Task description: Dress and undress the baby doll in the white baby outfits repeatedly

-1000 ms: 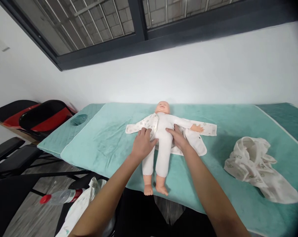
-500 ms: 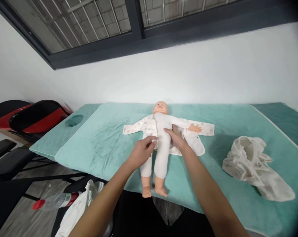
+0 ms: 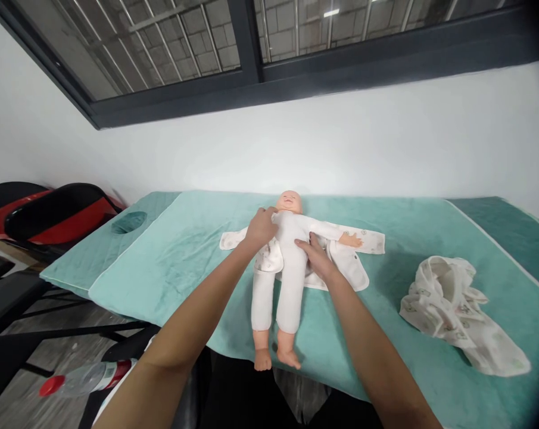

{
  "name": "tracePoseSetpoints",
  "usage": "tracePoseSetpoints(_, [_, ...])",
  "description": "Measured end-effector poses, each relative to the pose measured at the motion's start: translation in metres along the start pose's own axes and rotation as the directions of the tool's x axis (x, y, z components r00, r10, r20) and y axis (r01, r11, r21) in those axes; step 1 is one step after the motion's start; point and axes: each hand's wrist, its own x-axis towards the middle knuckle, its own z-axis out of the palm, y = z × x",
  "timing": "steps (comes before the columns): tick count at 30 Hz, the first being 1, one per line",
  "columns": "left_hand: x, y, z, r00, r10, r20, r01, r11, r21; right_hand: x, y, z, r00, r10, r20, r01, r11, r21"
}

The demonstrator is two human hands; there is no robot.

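A baby doll (image 3: 291,268) in a white bodysuit lies face up on the teal towel (image 3: 184,262), its bare feet over the near edge. An open printed baby jacket (image 3: 354,262) is spread beneath it, sleeves out to both sides. My left hand (image 3: 261,227) is closed on the jacket's left front panel at the doll's shoulder, next to the head. My right hand (image 3: 316,257) lies flat with fingers stretched on the doll's belly and the jacket's right panel.
A crumpled printed garment (image 3: 457,307) lies on the towel to the right. The massage table has a face hole (image 3: 128,221) at the left end. Black and red chairs (image 3: 50,208) stand at left. A red-capped plastic bottle (image 3: 79,378) lies below the table edge.
My left hand has moved from the doll's hip up to its shoulder, taking the jacket's left panel with it. My right hand stays on the doll's belly.
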Motion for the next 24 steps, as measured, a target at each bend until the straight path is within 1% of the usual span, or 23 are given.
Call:
tracePoseSetpoints(1, [0.0,-0.003,-0.002,1.0,0.012,0.016,-0.013,1.0,0.024,0.0,0.0,-0.001,1.0,0.005,-0.002,-0.005,1.0,-0.011])
tracePoseSetpoints(3, [-0.003,-0.007,-0.005,0.996,0.077,0.05,-0.082,0.991,0.105,0.001,0.001,-0.001,1.0,0.014,-0.007,-0.014,1.0,-0.027])
tracePoseSetpoints(5, [-0.006,-0.008,-0.008,0.987,0.144,0.069,-0.155,0.966,0.206,0.001,0.001,-0.002,1.0,0.014,-0.003,-0.015,0.999,-0.032])
tracePoseSetpoints(6, [-0.007,-0.006,-0.008,0.985,0.158,0.068,-0.17,0.952,0.256,0.001,0.001,-0.002,1.0,0.014,0.002,-0.014,0.999,-0.033])
tracePoseSetpoints(8, [-0.007,-0.002,-0.009,0.988,0.144,0.06,-0.156,0.93,0.333,0.001,0.001,-0.002,1.0,0.009,0.002,-0.009,0.999,-0.039])
tracePoseSetpoints(11, [-0.004,0.003,-0.009,0.993,0.112,0.031,-0.115,0.923,0.368,0.0,0.001,-0.002,1.0,-0.002,-0.004,0.002,0.998,-0.058])
tracePoseSetpoints(13, [0.0,0.005,-0.009,0.988,0.139,-0.063,-0.11,0.936,0.336,0.001,0.001,-0.002,1.0,-0.012,0.0,0.012,0.998,-0.063])
tracePoseSetpoints(14, [0.003,0.006,-0.008,0.98,0.148,-0.131,-0.106,0.953,0.283,0.001,0.001,-0.002,1.0,-0.017,0.007,0.017,0.998,-0.062])
tracePoseSetpoints(15, [0.005,0.007,-0.008,0.973,0.13,-0.192,-0.096,0.979,0.179,0.001,0.001,-0.002,1.0,-0.021,0.012,0.022,0.998,-0.06])
tracePoseSetpoints(16, [0.006,0.009,-0.007,0.97,0.087,-0.228,-0.081,0.996,0.038,0.001,0.001,-0.002,1.0,-0.025,0.013,0.026,0.998,-0.058])
tracePoseSetpoints(17, [0.007,0.01,-0.007,0.972,0.031,-0.231,-0.057,0.993,-0.105,0.001,0.001,-0.002,1.0,-0.026,0.013,0.027,0.998,-0.057])
tracePoseSetpoints(18, [0.008,0.012,-0.007,0.981,-0.02,-0.193,-0.029,0.968,-0.248,0.002,0.001,-0.002,1.0,-0.024,0.012,0.024,0.998,-0.059])
tracePoseSetpoints(19, [0.008,0.014,-0.007,0.99,-0.051,-0.135,-0.005,0.922,-0.387,0.002,0.001,-0.002,1.0,-0.021,0.009,0.022,0.998,-0.061])
tracePoseSetpoints(21, [0.005,0.017,-0.009,0.999,-0.035,-0.04,0.003,0.791,-0.612,0.002,0.001,-0.002,1.0,-0.02,0.002,0.02,0.998,-0.067])
tracePoseSetpoints(23, [-0.002,0.018,-0.012,1.0,-0.009,-0.02,-0.008,0.682,-0.731,0.002,0.001,-0.002,1.0,-0.028,0.006,0.028,0.997,-0.07])
tracePoseSetpoints(24, [-0.008,0.017,-0.013,0.999,-0.013,-0.033,-0.016,0.681,-0.732,0.002,0.001,-0.002,0.999,-0.035,0.012,0.035,0.997,-0.069])
